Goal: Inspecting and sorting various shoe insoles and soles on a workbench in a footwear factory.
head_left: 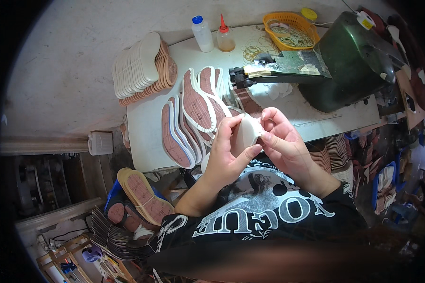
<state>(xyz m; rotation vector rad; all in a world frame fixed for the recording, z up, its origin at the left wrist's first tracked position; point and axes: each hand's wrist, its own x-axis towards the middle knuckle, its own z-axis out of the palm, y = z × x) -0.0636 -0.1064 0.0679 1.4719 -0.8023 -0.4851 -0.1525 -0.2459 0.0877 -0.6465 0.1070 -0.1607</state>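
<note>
Hands (227, 154) near table edge (342, 127)

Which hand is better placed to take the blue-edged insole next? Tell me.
Left hand, probably: it is nearer that insole, while the right hand is farther. Both are on the white piece, so the left must first let go.

The fingers (227, 126) hide part of the white piece (246, 134), and a brown shape (269, 257) below is blurred.

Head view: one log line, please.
left hand: holding white piece | right hand: fingers at its edge | table: brown insoles, green machine
</note>
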